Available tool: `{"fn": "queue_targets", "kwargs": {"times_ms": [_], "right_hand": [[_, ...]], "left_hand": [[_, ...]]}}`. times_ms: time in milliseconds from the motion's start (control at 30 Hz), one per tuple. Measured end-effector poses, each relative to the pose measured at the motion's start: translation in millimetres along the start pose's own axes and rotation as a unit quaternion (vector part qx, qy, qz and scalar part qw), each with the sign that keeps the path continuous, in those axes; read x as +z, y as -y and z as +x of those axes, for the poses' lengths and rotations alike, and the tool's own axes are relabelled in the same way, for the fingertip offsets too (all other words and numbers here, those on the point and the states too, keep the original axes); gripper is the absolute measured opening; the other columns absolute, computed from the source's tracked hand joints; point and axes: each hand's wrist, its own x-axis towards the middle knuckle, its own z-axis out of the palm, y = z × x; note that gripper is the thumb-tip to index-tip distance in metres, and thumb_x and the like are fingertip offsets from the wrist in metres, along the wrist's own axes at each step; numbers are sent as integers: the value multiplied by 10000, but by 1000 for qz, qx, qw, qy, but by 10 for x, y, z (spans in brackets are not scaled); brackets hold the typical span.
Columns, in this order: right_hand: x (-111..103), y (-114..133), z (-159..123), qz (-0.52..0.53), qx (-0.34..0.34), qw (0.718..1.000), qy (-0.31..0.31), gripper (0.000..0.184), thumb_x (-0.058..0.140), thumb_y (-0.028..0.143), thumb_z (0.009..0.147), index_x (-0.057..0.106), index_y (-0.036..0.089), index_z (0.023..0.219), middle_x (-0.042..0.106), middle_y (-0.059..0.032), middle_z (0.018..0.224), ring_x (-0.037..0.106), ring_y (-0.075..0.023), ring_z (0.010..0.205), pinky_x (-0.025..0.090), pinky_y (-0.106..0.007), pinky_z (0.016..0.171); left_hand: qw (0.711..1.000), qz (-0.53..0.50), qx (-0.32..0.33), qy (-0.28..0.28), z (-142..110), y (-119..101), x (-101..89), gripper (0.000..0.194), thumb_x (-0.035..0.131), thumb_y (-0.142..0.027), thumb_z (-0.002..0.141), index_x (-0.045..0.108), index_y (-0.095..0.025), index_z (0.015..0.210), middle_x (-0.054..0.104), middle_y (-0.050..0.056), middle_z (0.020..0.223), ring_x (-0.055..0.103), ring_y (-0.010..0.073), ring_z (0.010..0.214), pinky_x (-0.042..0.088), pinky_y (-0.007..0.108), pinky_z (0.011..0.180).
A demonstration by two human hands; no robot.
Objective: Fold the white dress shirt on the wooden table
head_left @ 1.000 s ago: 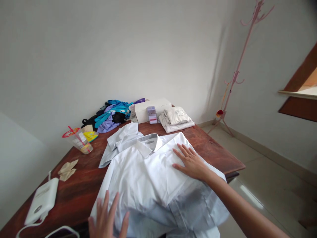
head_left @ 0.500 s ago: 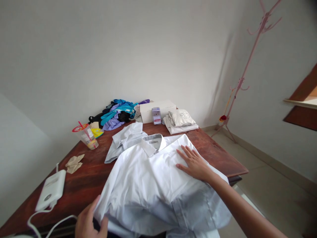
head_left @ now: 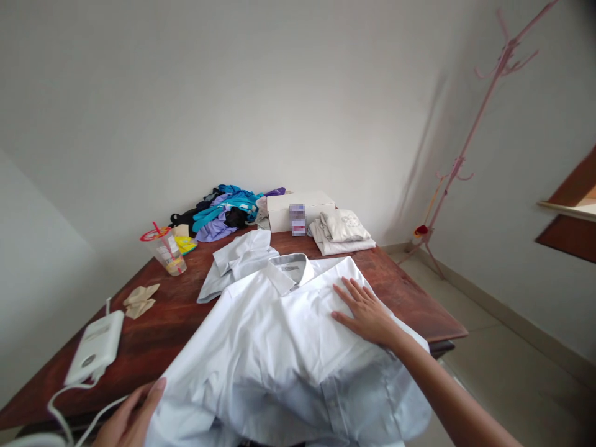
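Observation:
A white collared shirt lies front up on the wooden table, its collar away from me and its lower part drooping over the near edge. My right hand rests flat on the shirt's upper right side, fingers spread. At the lower left, my left hand is closed on the shirt's sleeve, which is drawn out to the side; part of this hand is cut off by the frame. Behind the collar, a pale grey-white garment lies loosely folded, partly covered by the shirt.
On the table are a white power bank with a cable, a beige cloth piece and a plastic cup with a straw. Farther back sit a clothes heap, a white box and folded clothes. A pink coat rack stands right.
My left hand has moved left and closed on the sleeve, pulling it outward and straighter. My right hand stays flat on the shirt. The view has shifted slightly.

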Motion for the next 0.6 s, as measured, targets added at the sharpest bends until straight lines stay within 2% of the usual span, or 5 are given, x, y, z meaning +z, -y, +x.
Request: {"fn": "queue_targets", "kwargs": {"times_ms": [100,267,400,533,600], "right_hand": [[-27,18,-5,-11,2,1000,3,803,380,748,983,349,263,1623,209,-112,1715,164,-317,1590,194,-541,1266],[-61,48,-14,-30,13,999,29,803,377,730,992,333,245,1630,178,-109,1722,142,-311,1593,195,-522,1272],[-39,49,-13,-30,18,999,17,777,431,691,990,353,247,1623,204,-108,1719,128,-353,1589,189,-588,1260],[-152,255,-89,18,-10,992,-122,559,522,466,1006,543,211,1502,333,-126,1677,128,-423,1580,170,-711,1218],[-269,525,-197,103,-67,976,-179,422,501,380,1025,631,228,1397,497,-128,1576,279,-390,1548,253,-671,1213]], "left_hand": [[986,-138,-81,38,-104,-378,0,593,796,-593,640,737,-283,1142,809,4,960,751,364,965,645,444,758],[929,-335,-73,140,-339,-945,12,967,899,-618,576,558,-400,1454,788,-60,1137,731,313,999,633,365,755],[894,-406,-66,176,-433,-1245,37,776,804,-444,766,533,-318,1482,781,-63,1063,732,234,916,607,299,713],[857,-482,-87,159,-538,-1512,127,646,908,-147,619,684,-271,1212,766,-22,1023,732,175,826,614,206,661],[839,-509,-97,169,-592,-1626,213,530,908,-99,616,699,-238,1082,748,-11,946,715,152,773,602,183,628]]}}
